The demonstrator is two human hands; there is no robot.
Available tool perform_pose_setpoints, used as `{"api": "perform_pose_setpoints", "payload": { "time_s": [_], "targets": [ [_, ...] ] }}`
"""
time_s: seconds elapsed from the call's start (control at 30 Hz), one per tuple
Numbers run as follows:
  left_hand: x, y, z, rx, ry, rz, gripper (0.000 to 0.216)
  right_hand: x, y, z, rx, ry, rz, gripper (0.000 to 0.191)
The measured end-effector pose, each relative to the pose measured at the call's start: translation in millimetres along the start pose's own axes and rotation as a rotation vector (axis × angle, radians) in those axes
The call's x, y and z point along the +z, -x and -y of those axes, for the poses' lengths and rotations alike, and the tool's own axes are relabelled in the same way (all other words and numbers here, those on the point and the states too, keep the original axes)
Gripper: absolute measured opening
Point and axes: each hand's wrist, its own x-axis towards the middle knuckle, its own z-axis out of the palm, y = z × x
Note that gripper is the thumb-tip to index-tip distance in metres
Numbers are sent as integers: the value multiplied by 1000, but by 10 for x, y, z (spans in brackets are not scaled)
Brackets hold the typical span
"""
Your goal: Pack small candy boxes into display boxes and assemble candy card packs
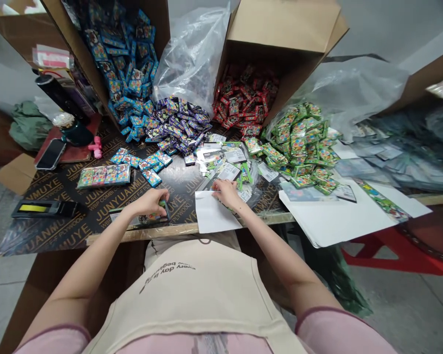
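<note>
My left hand (151, 201) is curled over a small colourful packet (161, 212) lying in a clear plastic tray (122, 219) near the table's front edge. My right hand (226, 191) rests with bent fingers on the top edge of a white sheet (213, 212), its fingertips among flat clear-wrapped cards (229, 172). Just beyond lie loose blue packets (151, 164), a purple pile (179, 125) and a green pile (302, 145).
Open cardboard boxes at the back hold blue packets (122, 59) and red packets (243, 101). A filled tray of packets (103, 175), a phone (51, 153), a dark cup (74, 132) and a black-yellow tool (41, 209) lie left. White sheets (335, 216) overhang the right edge.
</note>
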Motion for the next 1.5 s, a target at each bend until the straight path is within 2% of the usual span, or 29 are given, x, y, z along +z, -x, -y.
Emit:
{"api": "perform_pose_setpoints", "payload": {
  "time_s": [0.13,0.2,0.27,0.33,0.43,0.53,0.7,0.87,1.0,1.13,1.3,1.4,1.5],
  "targets": [
    [-322,105,-111,74,208,-480,27,21,-25,-35,-21,-32,35,2],
    [-390,112,-140,93,283,-665,24,26,-10,-28,-23,-37,33,4],
    [-357,83,-147,74,358,-774,24,34,22,-4,-24,-38,16,4],
    [-253,35,-141,40,422,-823,24,51,69,24,-29,-37,-11,4],
    [-94,-22,-138,2,455,-837,21,89,138,49,-38,-80,-56,3],
    [-54,-40,-158,-5,426,-836,18,112,162,36,-14,-143,-46,2],
    [-147,-51,-222,31,351,-774,18,43,73,-38,43,-190,76,18],
    [-162,-58,-300,174,217,-714,17,-42,-32,-74,28,-196,228,5],
    [-143,-45,-359,190,178,-709,19,-59,-66,-73,-23,-189,260,7],
    [-166,-45,-393,157,260,-692,18,-39,-35,-40,-113,-178,181,8],
    [-191,-63,-386,84,332,-696,13,89,173,13,-243,-151,25,19],
    [-178,-47,-376,128,268,-722,11,132,270,12,-248,-159,-22,21],
    [-157,-16,-370,213,225,-712,11,27,241,104,-172,-284,-123,13]
  ]
}}
